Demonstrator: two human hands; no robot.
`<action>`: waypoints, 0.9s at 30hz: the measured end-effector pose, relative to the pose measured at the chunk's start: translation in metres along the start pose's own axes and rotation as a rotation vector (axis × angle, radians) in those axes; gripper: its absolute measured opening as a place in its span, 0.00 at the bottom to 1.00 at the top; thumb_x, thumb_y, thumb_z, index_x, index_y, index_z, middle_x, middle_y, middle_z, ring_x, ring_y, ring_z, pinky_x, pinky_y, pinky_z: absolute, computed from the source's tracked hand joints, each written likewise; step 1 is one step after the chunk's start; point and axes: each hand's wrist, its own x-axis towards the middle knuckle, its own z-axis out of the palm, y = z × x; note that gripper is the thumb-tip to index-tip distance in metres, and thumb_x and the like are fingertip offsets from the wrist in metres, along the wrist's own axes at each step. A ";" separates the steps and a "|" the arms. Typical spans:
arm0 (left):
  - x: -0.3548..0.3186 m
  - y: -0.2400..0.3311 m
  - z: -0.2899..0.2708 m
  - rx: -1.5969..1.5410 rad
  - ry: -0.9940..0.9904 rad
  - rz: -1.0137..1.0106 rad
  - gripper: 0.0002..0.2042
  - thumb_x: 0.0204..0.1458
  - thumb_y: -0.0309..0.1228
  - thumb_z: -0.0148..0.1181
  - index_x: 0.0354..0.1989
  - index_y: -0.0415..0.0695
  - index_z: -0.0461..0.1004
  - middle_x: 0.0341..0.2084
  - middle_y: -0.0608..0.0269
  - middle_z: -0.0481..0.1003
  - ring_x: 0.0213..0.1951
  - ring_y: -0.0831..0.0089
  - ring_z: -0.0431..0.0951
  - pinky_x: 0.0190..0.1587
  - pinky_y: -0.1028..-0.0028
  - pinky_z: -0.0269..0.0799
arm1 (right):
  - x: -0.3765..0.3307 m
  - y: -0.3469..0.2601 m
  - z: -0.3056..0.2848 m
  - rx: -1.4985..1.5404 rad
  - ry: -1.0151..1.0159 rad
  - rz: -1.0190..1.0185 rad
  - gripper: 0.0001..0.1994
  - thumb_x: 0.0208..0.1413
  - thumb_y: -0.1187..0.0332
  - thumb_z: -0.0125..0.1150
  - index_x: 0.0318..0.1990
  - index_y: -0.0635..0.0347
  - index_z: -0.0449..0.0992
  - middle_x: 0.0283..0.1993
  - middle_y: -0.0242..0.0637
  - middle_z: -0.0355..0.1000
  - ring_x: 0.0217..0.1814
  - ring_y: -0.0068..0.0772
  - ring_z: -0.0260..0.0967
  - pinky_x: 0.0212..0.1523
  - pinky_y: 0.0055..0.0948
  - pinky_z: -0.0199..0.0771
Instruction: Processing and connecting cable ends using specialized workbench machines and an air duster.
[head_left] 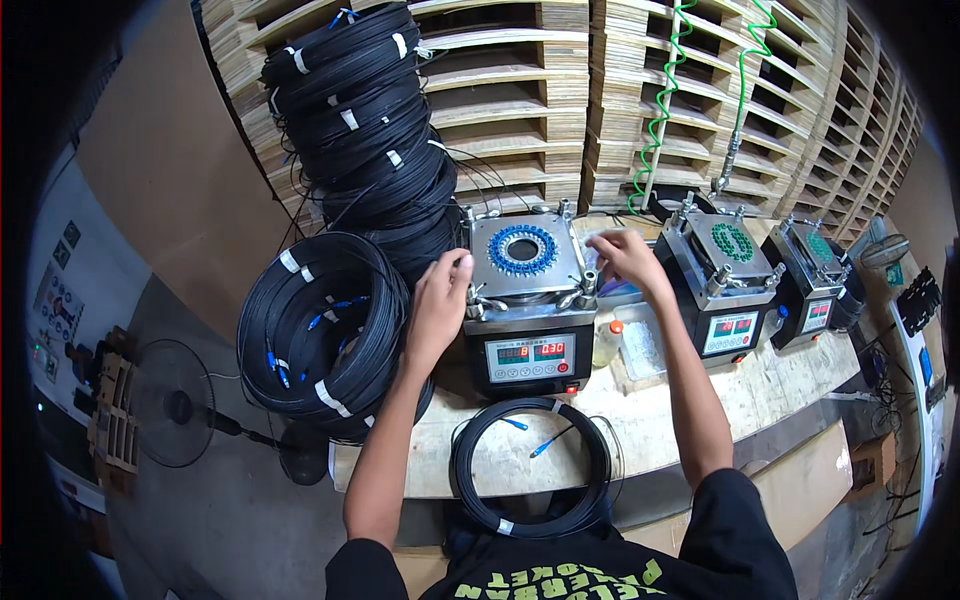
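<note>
Silver-grey metal makes up the square flat plate [568, 268] between your hands, with a ring of small blue connectors [522, 270] set around its round centre hole. It sits on top of the boxy black-and-silver bench machine [530, 322], the leftmost of the machines on the pale wooden table [410, 470].

Your left hand [438, 300] is at the plate's left edge, fingers close together and thumb toward the metal; you may be touching it, but that cannot be told from here. Your right hand [628, 262] is off the right edge, fingers drawn narrow as if pinching; whether anything is between them is hidden.

The step looks like work at the plate's corner fastenings. If so, steady the plate lightly with the left fingers and let the right do the turning. Treat the near-left metal wing nut [478, 303] and the near-right metal wing nut [578, 298] evenly, since uneven pressure would probably tilt the plate. Keep both wrists outside the blue ring so no cable gets tugged.

Mind your right forearm: the small bottle with an orange-red cap [616, 327] stands just beside the machine. Keep sleeves clear of the looped black cable coil [463, 460] at the near edge.
</note>
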 end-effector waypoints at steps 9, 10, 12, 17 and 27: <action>0.006 -0.006 0.013 -0.083 -0.182 -0.267 0.33 0.58 0.53 0.59 0.65 0.42 0.64 0.49 0.37 0.76 0.50 0.48 0.77 0.55 0.60 0.70 | 0.055 0.012 0.043 0.436 -0.075 0.177 0.13 0.61 0.67 0.62 0.24 0.60 0.74 0.15 0.25 0.62 0.12 0.17 0.55 0.12 0.23 0.50; 0.005 -0.003 0.012 -0.181 -0.177 -0.273 0.35 0.55 0.51 0.65 0.66 0.43 0.63 0.50 0.40 0.75 0.48 0.55 0.78 0.54 0.62 0.71 | 0.054 0.005 0.039 0.481 -0.034 0.185 0.12 0.61 0.67 0.62 0.26 0.59 0.75 0.15 0.24 0.61 0.13 0.16 0.54 0.13 0.22 0.50; 0.004 0.006 0.012 -0.299 -0.222 -0.229 0.38 0.51 0.48 0.70 0.66 0.43 0.62 0.50 0.43 0.74 0.48 0.60 0.75 0.53 0.65 0.71 | 0.056 0.000 0.021 0.584 -0.054 0.169 0.06 0.62 0.65 0.63 0.38 0.56 0.76 0.25 0.21 0.67 0.21 0.11 0.57 0.18 0.16 0.51; 0.016 -0.013 0.017 -0.446 -0.142 -0.180 0.27 0.53 0.36 0.70 0.61 0.41 0.71 0.34 0.61 0.78 0.36 0.80 0.74 0.41 0.77 0.71 | 0.071 -0.069 0.027 0.678 -0.066 0.110 0.07 0.61 0.68 0.58 0.33 0.61 0.73 0.20 0.25 0.68 0.14 0.15 0.60 0.16 0.16 0.62; 0.044 -0.057 0.033 0.048 0.200 -0.149 0.14 0.58 0.35 0.62 0.42 0.35 0.81 0.35 0.43 0.81 0.40 0.52 0.83 0.44 0.65 0.74 | 0.109 -0.122 0.092 0.726 -0.012 0.125 0.13 0.59 0.70 0.61 0.30 0.73 0.71 0.23 0.48 0.76 0.18 0.37 0.75 0.19 0.30 0.78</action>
